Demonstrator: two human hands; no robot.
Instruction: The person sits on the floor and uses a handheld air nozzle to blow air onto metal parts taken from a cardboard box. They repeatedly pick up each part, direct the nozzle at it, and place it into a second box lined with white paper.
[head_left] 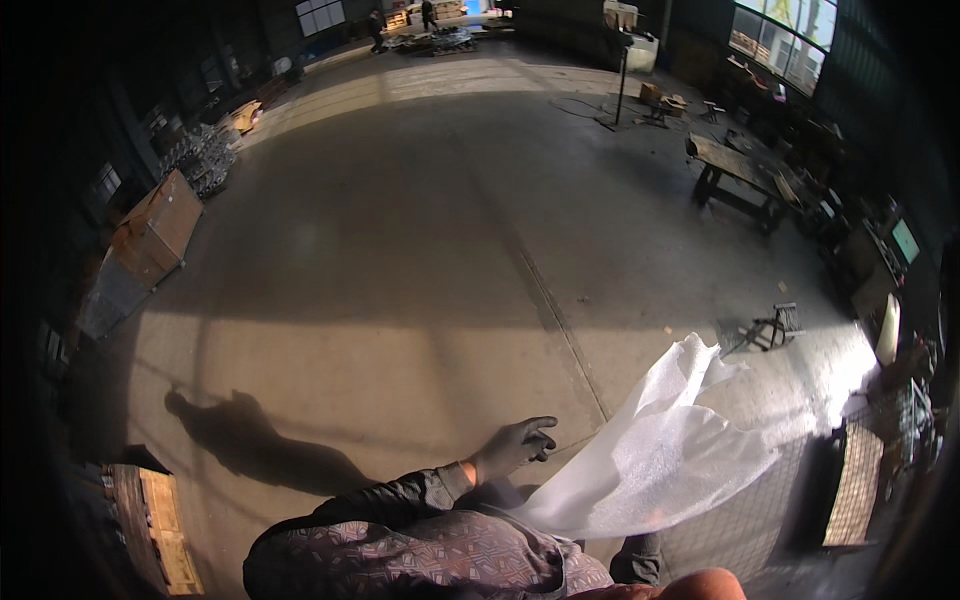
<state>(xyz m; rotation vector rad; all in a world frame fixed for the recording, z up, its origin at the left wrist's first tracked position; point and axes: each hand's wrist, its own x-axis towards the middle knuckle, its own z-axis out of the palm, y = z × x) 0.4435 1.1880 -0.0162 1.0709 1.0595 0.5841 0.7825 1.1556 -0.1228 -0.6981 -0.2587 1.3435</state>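
My left hand (512, 449), in a dark glove, reaches out in front of my body. Its fingers are loosely bent and apart, with nothing between them. Just to its right, a crumpled, translucent white packing sheet (655, 455) billows up in the sunlight, its lower part close against my body. There is a gap between my left fingers and the sheet. Behind the lower part of the sheet, a faint reddish patch shows through; my right hand and its fingers are hidden there. A bare part of my right arm (700, 584) appears at the bottom edge.
A small dark stool (783, 322) stands on the floor beyond the sheet. Farther right is a workbench (735, 165) near cluttered equipment. A large brown box (160, 228) stands at left, and a wooden pallet (160, 520) lies at lower left. Two people are far off at the back.
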